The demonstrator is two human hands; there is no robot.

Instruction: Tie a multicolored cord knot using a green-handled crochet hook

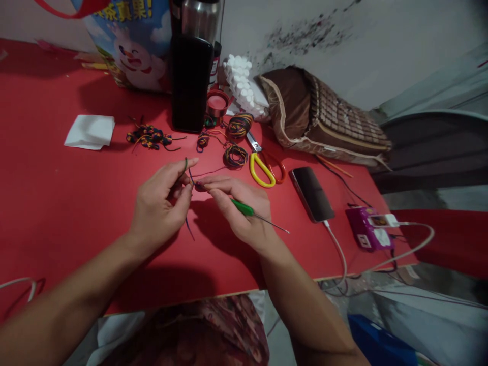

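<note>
My left hand (162, 201) is closed in a pinch on dark multicoloured yarn (189, 229), whose tail hangs below the fingers. A strand loops around its raised index finger. Close against it, my right hand (240, 206) pinches a small dark piece of yarn work (199, 186) between thumb and fingertips. A crochet hook with a green handle (243, 207) is tucked in the right hand, its thin metal shaft pointing right, away from the yarn. One strand runs from the hands toward a wound bundle of the same yarn (235, 156).
Behind the hands lie a yarn ball (240, 125), scissors (263, 170), knotted yarn pieces (149, 137) and a folded white tissue (90, 132). A black phone (190, 84) leans against a steel flask (200, 20). To the right are a charging phone (311, 193), a purple box (368, 229) and a brown cushion (324, 112).
</note>
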